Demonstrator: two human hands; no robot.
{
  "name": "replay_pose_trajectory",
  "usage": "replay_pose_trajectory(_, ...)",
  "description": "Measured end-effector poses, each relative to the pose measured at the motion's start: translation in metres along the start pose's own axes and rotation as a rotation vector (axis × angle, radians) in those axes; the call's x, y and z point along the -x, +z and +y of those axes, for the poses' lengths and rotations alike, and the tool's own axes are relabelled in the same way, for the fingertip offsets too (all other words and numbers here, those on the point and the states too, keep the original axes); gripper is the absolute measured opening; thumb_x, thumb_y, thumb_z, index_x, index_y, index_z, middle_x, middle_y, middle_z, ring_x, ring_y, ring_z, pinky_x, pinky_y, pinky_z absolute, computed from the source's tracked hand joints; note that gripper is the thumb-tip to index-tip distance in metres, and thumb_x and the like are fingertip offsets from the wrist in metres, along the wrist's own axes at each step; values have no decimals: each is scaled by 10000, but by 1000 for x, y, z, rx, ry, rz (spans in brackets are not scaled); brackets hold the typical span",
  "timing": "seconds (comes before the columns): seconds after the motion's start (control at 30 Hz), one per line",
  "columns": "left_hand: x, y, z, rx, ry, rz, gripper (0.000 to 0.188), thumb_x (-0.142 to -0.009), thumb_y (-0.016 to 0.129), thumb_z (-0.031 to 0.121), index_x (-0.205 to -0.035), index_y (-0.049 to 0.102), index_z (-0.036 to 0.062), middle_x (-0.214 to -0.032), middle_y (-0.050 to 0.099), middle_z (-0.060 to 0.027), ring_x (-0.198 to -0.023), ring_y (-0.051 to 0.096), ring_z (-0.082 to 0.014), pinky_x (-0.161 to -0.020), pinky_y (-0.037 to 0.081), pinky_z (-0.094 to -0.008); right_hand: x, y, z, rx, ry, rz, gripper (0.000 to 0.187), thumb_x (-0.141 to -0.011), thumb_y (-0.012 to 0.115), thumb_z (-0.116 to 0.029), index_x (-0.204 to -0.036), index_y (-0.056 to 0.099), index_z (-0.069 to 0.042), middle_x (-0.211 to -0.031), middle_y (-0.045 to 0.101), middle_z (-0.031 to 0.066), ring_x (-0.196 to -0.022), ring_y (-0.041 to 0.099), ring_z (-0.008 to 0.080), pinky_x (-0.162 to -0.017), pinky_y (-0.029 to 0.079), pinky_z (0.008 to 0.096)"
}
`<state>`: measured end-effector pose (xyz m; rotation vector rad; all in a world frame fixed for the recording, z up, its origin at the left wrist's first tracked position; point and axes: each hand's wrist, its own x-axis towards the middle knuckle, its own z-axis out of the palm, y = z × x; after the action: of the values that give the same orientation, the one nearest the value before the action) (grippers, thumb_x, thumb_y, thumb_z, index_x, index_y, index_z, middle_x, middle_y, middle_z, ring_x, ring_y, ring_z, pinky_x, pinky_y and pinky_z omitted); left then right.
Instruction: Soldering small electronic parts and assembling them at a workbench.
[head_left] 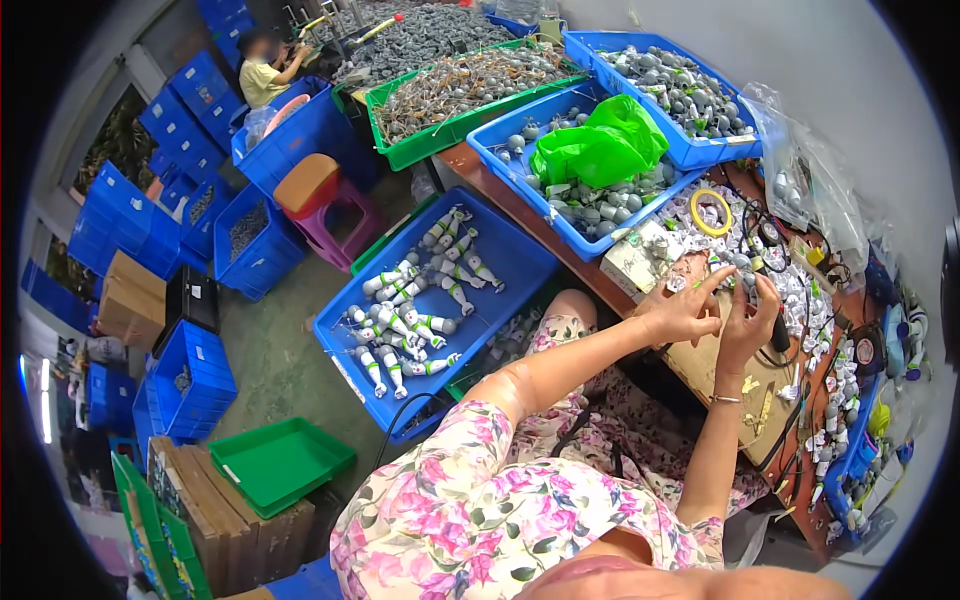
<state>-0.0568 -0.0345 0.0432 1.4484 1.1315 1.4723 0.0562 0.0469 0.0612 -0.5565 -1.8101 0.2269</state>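
My left hand (pixel 682 312) reaches over the workbench with its fingers bent and partly stretched toward the right hand. My right hand (pixel 745 325), a bracelet at its wrist, is raised close beside it, fingers curled upward. Both sets of fingertips close in on something small that I cannot make out, near a grey rounded piece (pixel 741 261). Small white parts (pixel 800 295) lie heaped just beyond and to the right of the hands. Beneath them is a tan work board (pixel 705 362). A yellow ring (pixel 711 212) rests on the heap.
Left of my lap, a blue tray (pixel 500 318) holds several white-and-grey figures. A blue bin (pixel 565 232) with grey pieces and a green bag (pixel 605 145) stands behind the hands. Cables (pixel 822 385) run along the bench's right. A co-worker (pixel 264 78) sits far left.
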Motion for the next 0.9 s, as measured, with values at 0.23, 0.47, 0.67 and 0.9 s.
replay_pose_trajectory(0.23,1,0,2,-17,-13,-9,895,-798,567,62,-1534,59,114,-779,634,-90,-563,602,-142,-506,499,-250,1,-2,-2,-17,-3,3,261,-865,679,-46,-1107,583,-26,-1120,601,106,-957,614,202,-648,519,271)
replay_pose_trajectory(0.47,0,0,3,-62,-16,-12,877,-800,564,75,-1530,78,99,-765,627,-86,-551,590,-131,-501,492,-246,2,-4,-1,-28,73,-32,268,-862,684,-39,-1105,574,-4,-1127,610,130,-1042,600,261,-801,504,328)
replay_pose_trajectory(0.67,5,4,4,-24,-20,11,862,-808,558,54,-1529,89,105,-757,625,-82,-541,578,-122,-496,492,-247,2,-7,-6,-21,19,-7,250,-864,684,-56,-1092,587,-18,-1110,607,115,-952,620,214,-660,528,274)
replay_pose_trajectory(0.9,1,9,2,170,9,83,795,-836,634,78,-1504,205,107,-1239,563,-134,-1004,622,-163,-511,533,-233,16,-20,31,-32,77,31,290,-805,678,25,-1083,603,-4,-1070,634,118,-1006,598,254,-892,466,350)
